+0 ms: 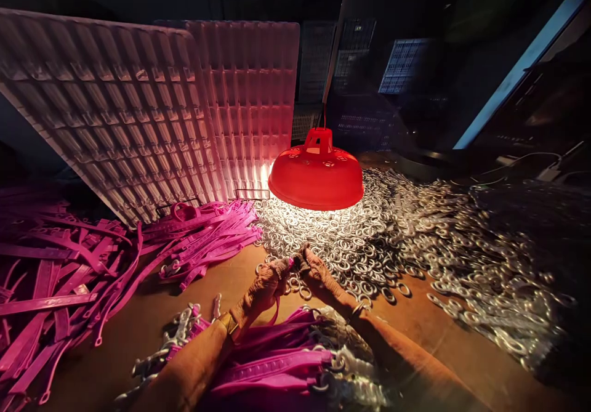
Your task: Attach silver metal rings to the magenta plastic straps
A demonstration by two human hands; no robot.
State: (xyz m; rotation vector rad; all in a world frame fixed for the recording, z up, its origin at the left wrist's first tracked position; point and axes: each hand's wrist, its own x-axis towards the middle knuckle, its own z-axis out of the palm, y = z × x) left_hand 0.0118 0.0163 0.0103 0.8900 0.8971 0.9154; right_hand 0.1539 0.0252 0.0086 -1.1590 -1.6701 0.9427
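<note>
Workshop: heaped metal rings [415,239], plastic straps [60,276].

No text, label, brand, number or sign can be read anywhere in the view. Raised marks are perhaps carried on the pink straps [272,369] (lying under the forearms), but in the dim light nothing legible can be made out.

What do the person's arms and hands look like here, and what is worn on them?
Both forearms are bare, with no sleeves or gloves in view. The left hand has a gold-coloured band at its wrist. The right hand has a thin metal bangle at its wrist.
</note>
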